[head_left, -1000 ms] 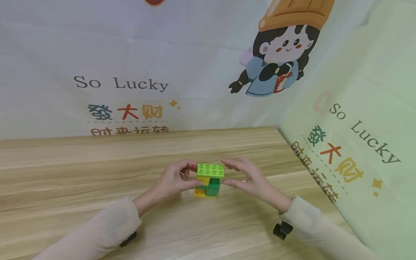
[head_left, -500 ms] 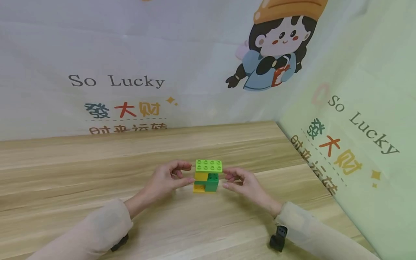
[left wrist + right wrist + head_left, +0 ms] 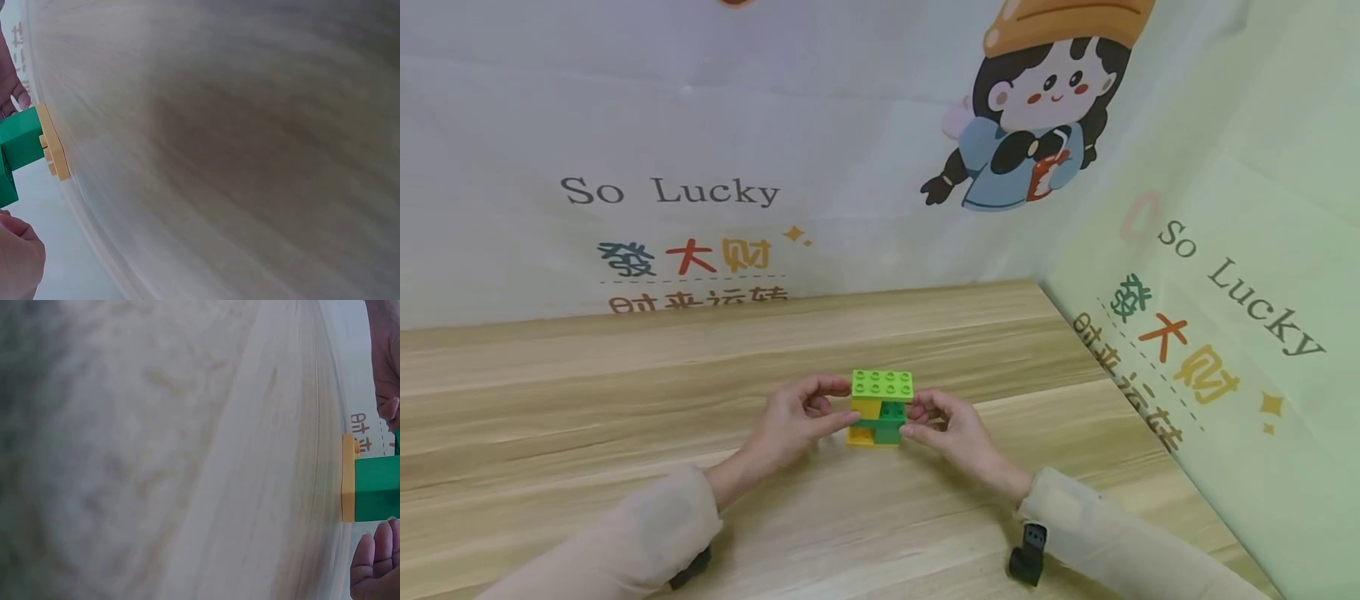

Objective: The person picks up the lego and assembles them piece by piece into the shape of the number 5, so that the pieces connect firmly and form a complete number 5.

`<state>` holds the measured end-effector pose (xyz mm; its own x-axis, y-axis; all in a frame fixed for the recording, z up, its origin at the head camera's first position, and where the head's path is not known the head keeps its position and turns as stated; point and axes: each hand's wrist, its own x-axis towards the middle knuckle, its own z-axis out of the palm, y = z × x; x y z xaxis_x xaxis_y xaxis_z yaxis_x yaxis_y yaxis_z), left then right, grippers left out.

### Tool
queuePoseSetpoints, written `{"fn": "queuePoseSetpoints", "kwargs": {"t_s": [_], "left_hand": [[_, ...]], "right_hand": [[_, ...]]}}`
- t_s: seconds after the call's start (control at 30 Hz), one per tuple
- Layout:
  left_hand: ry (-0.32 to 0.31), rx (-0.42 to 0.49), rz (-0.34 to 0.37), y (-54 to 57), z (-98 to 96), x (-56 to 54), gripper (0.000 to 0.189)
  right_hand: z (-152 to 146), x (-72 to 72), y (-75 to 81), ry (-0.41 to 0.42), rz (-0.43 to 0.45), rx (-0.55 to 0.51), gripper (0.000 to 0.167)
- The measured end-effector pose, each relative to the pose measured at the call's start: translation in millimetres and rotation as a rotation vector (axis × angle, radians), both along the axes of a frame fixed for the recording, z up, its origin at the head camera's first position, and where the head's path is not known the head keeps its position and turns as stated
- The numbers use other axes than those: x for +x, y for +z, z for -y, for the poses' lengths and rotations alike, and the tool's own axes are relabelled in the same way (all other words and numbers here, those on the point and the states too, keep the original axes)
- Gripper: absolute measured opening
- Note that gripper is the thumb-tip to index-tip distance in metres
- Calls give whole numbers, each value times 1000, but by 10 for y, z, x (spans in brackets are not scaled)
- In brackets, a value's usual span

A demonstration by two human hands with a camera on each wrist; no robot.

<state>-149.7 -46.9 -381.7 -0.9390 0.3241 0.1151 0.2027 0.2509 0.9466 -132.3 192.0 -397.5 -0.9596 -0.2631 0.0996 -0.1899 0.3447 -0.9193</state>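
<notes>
A small stack of toy building blocks stands upright on the table. A light green studded plate (image 3: pixel 882 388) tops it, over a yellow block (image 3: pixel 865 408) and green blocks (image 3: pixel 889 435). At the bottom lies a thin yellow plate (image 3: pixel 55 147), seen edge-on in the left wrist view. My left hand (image 3: pixel 790 419) holds the stack's left side, thumb at the front and index finger near the top plate. On the right side, the thumb and curled fingers of my right hand (image 3: pixel 957 435) grip the green part. The fingers' exact contact is partly hidden behind the stack.
The wood-grain table (image 3: pixel 625 375) extends all around the stack. Printed cloth (image 3: pixel 850 125) rises behind it, and another cloth panel (image 3: pixel 1240 250) borders the right edge. Beige sleeves (image 3: pixel 677 517) and a black wrist camera (image 3: pixel 1028 554) sit low over the table.
My right hand first curled its fingers beside the stack and has now come in to meet its right side. My left hand drew back slightly, then returned to the left side.
</notes>
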Motion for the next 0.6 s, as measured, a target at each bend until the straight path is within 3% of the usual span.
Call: {"fn": "queuePoseSetpoints", "kwargs": {"t_s": [0.37, 0.6], "left_hand": [[57, -33, -36, -18, -60, 4, 34], [70, -32, -8, -12, -86, -31, 35]], "right_hand": [[14, -15, -8, -14, -20, 5, 30], [33, -38, -6, -27, -34, 14, 28]]}}
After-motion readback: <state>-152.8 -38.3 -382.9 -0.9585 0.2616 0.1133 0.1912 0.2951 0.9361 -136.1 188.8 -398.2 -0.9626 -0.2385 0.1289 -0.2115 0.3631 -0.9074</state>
